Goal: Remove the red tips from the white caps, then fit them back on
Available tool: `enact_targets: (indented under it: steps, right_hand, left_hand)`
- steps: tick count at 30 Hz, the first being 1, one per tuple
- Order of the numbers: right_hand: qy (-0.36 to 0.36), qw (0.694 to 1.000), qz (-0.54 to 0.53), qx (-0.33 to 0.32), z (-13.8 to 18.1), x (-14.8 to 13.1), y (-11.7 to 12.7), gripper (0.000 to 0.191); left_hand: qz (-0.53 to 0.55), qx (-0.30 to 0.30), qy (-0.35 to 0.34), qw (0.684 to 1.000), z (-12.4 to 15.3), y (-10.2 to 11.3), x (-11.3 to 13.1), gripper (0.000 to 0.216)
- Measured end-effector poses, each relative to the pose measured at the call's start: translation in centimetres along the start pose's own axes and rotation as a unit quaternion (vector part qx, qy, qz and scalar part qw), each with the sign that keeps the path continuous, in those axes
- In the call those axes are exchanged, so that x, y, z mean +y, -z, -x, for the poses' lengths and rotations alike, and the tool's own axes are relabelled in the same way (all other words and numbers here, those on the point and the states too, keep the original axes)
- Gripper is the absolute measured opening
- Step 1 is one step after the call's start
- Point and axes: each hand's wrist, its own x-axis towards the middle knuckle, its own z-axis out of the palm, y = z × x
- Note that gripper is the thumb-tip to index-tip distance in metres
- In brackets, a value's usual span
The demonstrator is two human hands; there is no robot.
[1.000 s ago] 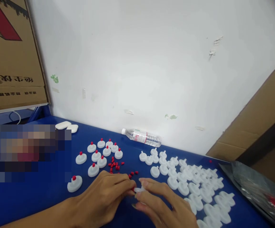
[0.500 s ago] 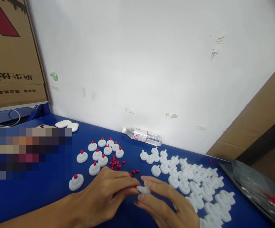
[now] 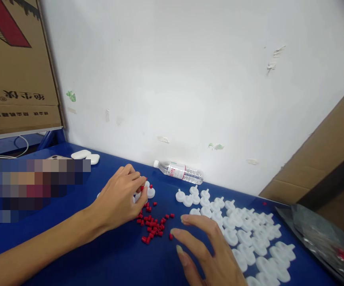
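My left hand is over the cluster of round white nozzle lids on the left, partly hiding them. Its thumb and index finger pinch a lid whose small red cap shows between them; the rest is mostly covered. Beside these fingers stands another red-capped white lid. My right hand is open, fingers spread and curved above the table. One loose red cap lies at its fingertips; I cannot tell whether they touch. A pile of small red caps lies between the hands.
Many uncapped white nozzle lids cover the blue table's right side. A clear plastic bottle lies along the wall. White cases sit at the back left, a grey plastic bag at the right edge. Cardboard boxes flank the table.
My left hand has moved left and away from me, carrying the red-capped lid to the cluster. My right hand has let go of it and spread its fingers. More red caps are uncovered.
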Motion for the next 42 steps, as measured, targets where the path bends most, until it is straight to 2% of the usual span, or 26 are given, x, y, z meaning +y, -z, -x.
enact_targets:
  steps: [5, 12, 16, 29, 36, 42]
  right_hand:
    - [0.012, 1.0, 0.001, -0.013, -0.2, 0.0, 0.0, 0.031]
    - [0.02, 0.999, -0.012, -0.022, -0.6, -0.2, 0.0, 0.029]
    - [0.025, 1.0, -0.015, -0.001, -0.9, -0.4, -0.2, 0.028]
    - [0.032, 0.999, -0.019, -0.016, -0.7, -0.4, -0.4, 0.028]
    - [0.031, 0.999, -0.018, 0.016, -1.2, -0.6, -0.5, 0.025]
    - [0.026, 0.999, -0.022, 0.007, -1.0, -0.6, -0.5, 0.025]
  left_hand:
    - [-0.102, -0.068, -0.013, 0.992, 0.0, -0.2, 0.0, 0.026]
    - [-0.175, -0.086, -0.012, 0.981, 0.2, -0.6, -1.2, 0.024]
    - [-0.205, -0.092, -0.004, 0.974, 0.2, -0.5, -1.8, 0.023]
    - [-0.16, -0.117, -0.004, 0.98, 0.3, -0.6, -1.3, 0.023]
    - [-0.132, -0.129, -0.005, 0.983, 0.3, -0.7, -1.1, 0.023]
    - [-0.135, -0.136, 0.002, 0.981, 0.5, -1.0, -1.4, 0.024]
